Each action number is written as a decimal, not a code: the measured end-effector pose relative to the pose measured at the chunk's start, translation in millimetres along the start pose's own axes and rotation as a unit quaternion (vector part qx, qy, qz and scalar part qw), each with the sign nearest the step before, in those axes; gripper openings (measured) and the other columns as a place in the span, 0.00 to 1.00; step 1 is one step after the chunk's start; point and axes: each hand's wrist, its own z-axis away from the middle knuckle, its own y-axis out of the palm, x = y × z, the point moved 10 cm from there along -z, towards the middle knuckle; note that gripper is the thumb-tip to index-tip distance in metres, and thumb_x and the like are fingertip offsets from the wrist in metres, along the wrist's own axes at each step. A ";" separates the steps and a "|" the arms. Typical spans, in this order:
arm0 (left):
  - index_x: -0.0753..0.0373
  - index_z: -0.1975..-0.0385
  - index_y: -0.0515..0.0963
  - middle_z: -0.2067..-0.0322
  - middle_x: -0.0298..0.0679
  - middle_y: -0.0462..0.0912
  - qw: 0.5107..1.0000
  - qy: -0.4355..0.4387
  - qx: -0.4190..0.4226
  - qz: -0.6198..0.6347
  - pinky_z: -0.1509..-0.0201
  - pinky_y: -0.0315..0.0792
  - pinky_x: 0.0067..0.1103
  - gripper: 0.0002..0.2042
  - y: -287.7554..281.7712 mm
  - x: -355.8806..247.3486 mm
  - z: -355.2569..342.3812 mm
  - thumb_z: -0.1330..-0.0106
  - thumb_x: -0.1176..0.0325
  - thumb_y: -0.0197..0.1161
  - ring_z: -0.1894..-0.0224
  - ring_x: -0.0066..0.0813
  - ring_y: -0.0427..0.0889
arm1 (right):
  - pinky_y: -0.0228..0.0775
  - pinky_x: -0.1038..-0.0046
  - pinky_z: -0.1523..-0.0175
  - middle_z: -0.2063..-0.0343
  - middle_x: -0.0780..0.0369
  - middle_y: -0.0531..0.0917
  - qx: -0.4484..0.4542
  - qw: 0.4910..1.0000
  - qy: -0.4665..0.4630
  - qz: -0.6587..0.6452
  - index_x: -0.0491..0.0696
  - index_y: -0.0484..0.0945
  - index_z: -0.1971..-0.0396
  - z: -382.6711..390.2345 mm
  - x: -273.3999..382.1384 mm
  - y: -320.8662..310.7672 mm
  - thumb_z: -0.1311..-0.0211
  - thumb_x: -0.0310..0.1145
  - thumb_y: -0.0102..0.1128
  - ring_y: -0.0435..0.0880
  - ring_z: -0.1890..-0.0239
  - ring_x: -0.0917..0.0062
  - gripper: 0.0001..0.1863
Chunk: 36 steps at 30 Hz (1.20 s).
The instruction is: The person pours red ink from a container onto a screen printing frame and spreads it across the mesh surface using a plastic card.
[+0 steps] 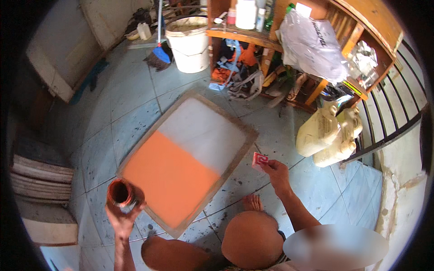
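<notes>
My left hand [123, 217] is wrapped around a round jar [120, 193] with a dark opening and reddish-orange smears inside. It is held up beside the left corner of a flat framed screen [169, 180]. Bright orange covers the near part of this screen, and pale grey the far part; a worn brown frame runs around it. To the right of the frame, my right hand [276, 174] pinches a small pale card [259, 161] with a red angular pattern. The card is above the floor, apart from the screen.
A white bucket [189, 49] and a blue broom [158, 56] stand at the back. A wooden shelf [244, 36] holds bottles and a plastic bag [312, 43]. Yellowish jerrycans [318, 128] stand at right; stacked boards [43, 178] lie at left. My knee [251, 235] is close below the screen.
</notes>
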 end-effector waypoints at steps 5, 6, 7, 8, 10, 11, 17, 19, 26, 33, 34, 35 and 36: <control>0.62 0.46 0.75 0.50 0.37 0.81 0.981 0.105 0.101 -0.131 0.41 0.75 0.30 0.35 150.1 -57.7 -78.8 0.54 0.64 0.87 0.46 0.32 0.82 | 0.69 0.76 0.59 0.70 0.66 0.84 -0.059 0.997 0.047 -0.011 0.43 0.84 0.62 -20.7 -27.5 -86.2 0.34 0.35 0.69 0.77 0.67 0.82 0.10; 0.61 0.47 0.74 0.51 0.37 0.81 0.992 0.067 0.100 -0.047 0.42 0.75 0.31 0.35 180.2 -51.1 -83.5 0.54 0.61 0.87 0.47 0.32 0.81 | 0.69 0.76 0.59 0.70 0.66 0.84 -0.063 0.996 0.054 -0.041 0.44 0.84 0.62 -22.9 -25.5 -100.3 0.34 0.35 0.70 0.77 0.68 0.83 0.10; 0.60 0.48 0.75 0.52 0.37 0.80 0.985 0.102 0.133 -0.030 0.44 0.75 0.30 0.34 218.6 -53.9 -92.0 0.54 0.60 0.88 0.48 0.31 0.81 | 0.69 0.77 0.60 0.70 0.67 0.83 -0.067 0.993 0.062 -0.074 0.45 0.84 0.63 -28.6 -27.4 -114.9 0.34 0.36 0.70 0.77 0.68 0.83 0.10; 0.60 0.49 0.75 0.53 0.37 0.79 0.976 0.143 0.162 -0.038 0.44 0.74 0.30 0.33 251.1 -55.8 -95.8 0.53 0.59 0.87 0.50 0.31 0.80 | 0.69 0.77 0.59 0.70 0.67 0.83 -0.062 0.992 0.077 -0.079 0.47 0.83 0.64 -39.2 -37.4 -122.5 0.33 0.36 0.69 0.77 0.68 0.83 0.08; 0.61 0.47 0.75 0.52 0.36 0.79 0.972 0.157 0.173 0.010 0.42 0.75 0.29 0.36 316.1 -63.6 -93.6 0.55 0.58 0.89 0.48 0.32 0.81 | 0.70 0.76 0.58 0.69 0.68 0.83 -0.080 0.982 0.078 -0.150 0.48 0.82 0.63 -57.7 -43.7 -134.6 0.33 0.35 0.68 0.78 0.66 0.83 0.07; 0.61 0.48 0.75 0.53 0.37 0.79 0.969 0.140 0.203 0.020 0.41 0.74 0.29 0.36 354.8 -61.9 -89.3 0.56 0.57 0.89 0.48 0.32 0.79 | 0.70 0.76 0.58 0.68 0.68 0.84 -0.090 0.976 0.082 -0.182 0.48 0.82 0.63 -67.1 -47.8 -142.5 0.32 0.35 0.68 0.78 0.66 0.83 0.07; 0.59 0.50 0.79 0.55 0.41 0.83 0.936 0.201 0.288 -0.028 0.49 0.77 0.33 0.29 553.9 -15.0 -22.7 0.51 0.57 0.84 0.52 0.43 0.84 | 0.71 0.74 0.54 0.64 0.65 0.85 -0.088 0.946 0.037 -0.310 0.44 0.82 0.57 -125.5 -38.6 -123.3 0.29 0.36 0.65 0.81 0.62 0.80 0.10; 0.60 0.50 0.79 0.53 0.43 0.83 0.932 0.220 0.274 -0.084 0.50 0.78 0.36 0.30 600.3 -8.2 -7.8 0.51 0.55 0.84 0.51 0.46 0.84 | 0.71 0.74 0.54 0.63 0.65 0.84 -0.104 0.938 0.047 -0.327 0.44 0.82 0.57 -139.1 -36.6 -125.0 0.28 0.36 0.64 0.80 0.62 0.80 0.10; 0.64 0.38 0.71 0.43 0.48 0.78 0.949 0.107 0.294 -0.028 0.36 0.71 0.41 0.43 676.4 31.5 -10.6 0.53 0.52 0.85 0.42 0.49 0.79 | 0.70 0.74 0.54 0.64 0.65 0.83 -0.118 0.953 0.051 -0.274 0.44 0.81 0.57 -176.2 -29.8 -146.3 0.27 0.35 0.60 0.80 0.61 0.81 0.10; 0.70 0.26 0.54 0.34 0.55 0.67 0.936 0.141 0.316 0.061 0.26 0.62 0.40 0.51 623.7 23.7 -73.8 0.45 0.58 0.79 0.31 0.54 0.67 | 0.68 0.74 0.55 0.67 0.67 0.80 -0.112 0.961 0.036 -0.250 0.45 0.80 0.62 -226.9 -40.2 -158.8 0.28 0.37 0.58 0.77 0.63 0.82 0.10; 0.70 0.26 0.55 0.34 0.55 0.67 0.940 0.147 0.300 0.075 0.26 0.62 0.40 0.48 616.7 21.5 -101.0 0.43 0.60 0.77 0.31 0.54 0.66 | 0.68 0.74 0.55 0.66 0.67 0.80 -0.100 0.965 0.050 -0.236 0.46 0.80 0.62 -233.0 -37.8 -154.6 0.28 0.37 0.59 0.77 0.62 0.82 0.09; 0.69 0.28 0.59 0.34 0.54 0.68 0.949 0.223 0.220 0.032 0.27 0.63 0.41 0.43 605.0 18.1 -133.9 0.42 0.63 0.75 0.32 0.54 0.67 | 0.68 0.74 0.56 0.66 0.67 0.80 -0.087 0.957 0.061 -0.269 0.47 0.80 0.61 -239.5 -41.2 -143.9 0.28 0.37 0.60 0.77 0.62 0.82 0.09; 0.68 0.30 0.63 0.35 0.53 0.68 0.944 0.299 0.138 -0.003 0.29 0.64 0.41 0.38 604.1 12.9 -165.8 0.40 0.66 0.72 0.33 0.54 0.68 | 0.68 0.75 0.56 0.67 0.67 0.80 -0.080 0.949 0.068 -0.296 0.47 0.80 0.60 -248.0 -46.8 -139.1 0.29 0.37 0.61 0.77 0.63 0.82 0.08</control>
